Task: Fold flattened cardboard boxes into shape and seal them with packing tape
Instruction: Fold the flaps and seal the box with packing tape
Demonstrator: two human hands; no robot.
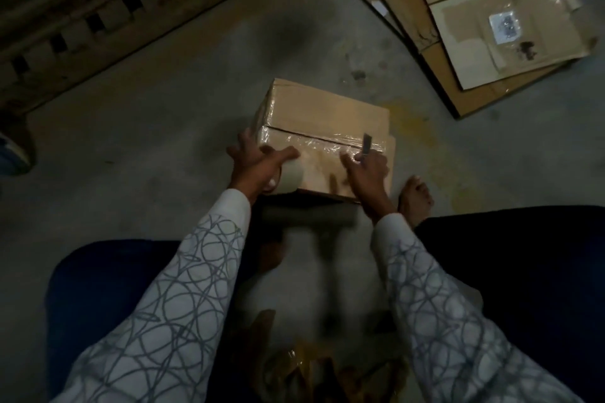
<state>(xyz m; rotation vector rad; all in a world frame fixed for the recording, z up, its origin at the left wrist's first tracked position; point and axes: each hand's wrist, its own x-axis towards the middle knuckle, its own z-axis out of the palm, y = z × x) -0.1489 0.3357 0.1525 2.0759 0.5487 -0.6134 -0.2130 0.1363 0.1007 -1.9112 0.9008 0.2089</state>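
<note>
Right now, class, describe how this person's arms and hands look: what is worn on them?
Both arms are covered by long sleeves, the left sleeve and right sleeve alike: pale white cloth printed with overlapping grey scribbled loops, plainer towards the cuffs. The left hand and right hand are bare, with no gloves.

Folded brown box point(324, 114), tape-sealed, beside tape roll point(289, 178).

The person's left sleeve point(183, 288) and right sleeve point(435, 304) are long and white, covered in a loose scribble of overlapping grey loops and circles. Each ends at the wrist, leaving the left hand point(258, 163) and right hand point(366, 170) bare. Dark navy trousers point(523, 271) cover the legs, and one foot point(415, 198) is bare.
</note>
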